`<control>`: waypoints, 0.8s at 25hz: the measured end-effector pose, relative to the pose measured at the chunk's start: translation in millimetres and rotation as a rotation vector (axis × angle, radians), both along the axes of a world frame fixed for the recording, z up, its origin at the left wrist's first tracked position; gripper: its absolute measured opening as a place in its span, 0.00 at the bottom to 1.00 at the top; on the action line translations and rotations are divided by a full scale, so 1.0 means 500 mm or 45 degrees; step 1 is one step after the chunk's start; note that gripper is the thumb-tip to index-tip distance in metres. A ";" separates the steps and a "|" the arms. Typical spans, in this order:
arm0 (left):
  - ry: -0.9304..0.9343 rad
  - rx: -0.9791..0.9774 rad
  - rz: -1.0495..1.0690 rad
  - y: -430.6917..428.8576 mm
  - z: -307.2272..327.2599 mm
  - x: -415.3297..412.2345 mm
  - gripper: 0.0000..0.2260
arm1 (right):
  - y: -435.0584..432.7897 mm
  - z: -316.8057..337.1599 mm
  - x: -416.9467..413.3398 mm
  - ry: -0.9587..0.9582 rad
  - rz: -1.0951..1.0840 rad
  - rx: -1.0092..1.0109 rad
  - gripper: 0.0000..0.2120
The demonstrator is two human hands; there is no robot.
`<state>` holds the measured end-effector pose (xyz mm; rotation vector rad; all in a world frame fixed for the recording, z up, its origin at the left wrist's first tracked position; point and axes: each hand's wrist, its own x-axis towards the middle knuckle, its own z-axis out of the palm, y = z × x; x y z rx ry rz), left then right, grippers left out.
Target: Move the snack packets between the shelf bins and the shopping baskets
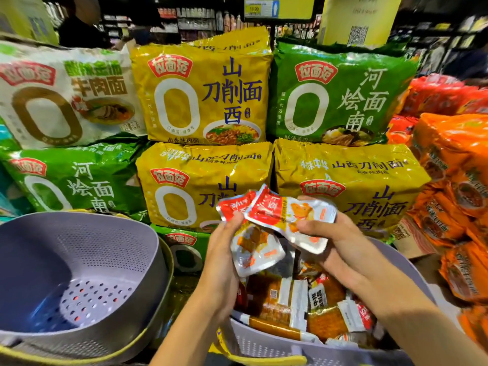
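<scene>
My left hand grips a small red-and-white snack packet above the right basket. My right hand holds a second red-and-white snack packet just above and to the right, overlapping the first. Below both hands, the right lilac basket holds several orange, white and red snack packets. The left lilac basket with a perforated wall shows no packets inside.
Large yellow noodle bags and green noodle bags are stacked right behind the baskets. Orange bags pile at the right. A white noodle bag lies at the upper left. Dark store shelves stand far behind.
</scene>
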<state>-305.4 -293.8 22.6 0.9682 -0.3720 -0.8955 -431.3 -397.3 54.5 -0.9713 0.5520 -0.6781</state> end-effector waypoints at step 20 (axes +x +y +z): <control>-0.248 0.085 -0.087 -0.001 -0.016 0.003 0.17 | -0.116 -0.011 -0.182 1.582 0.682 -1.799 0.16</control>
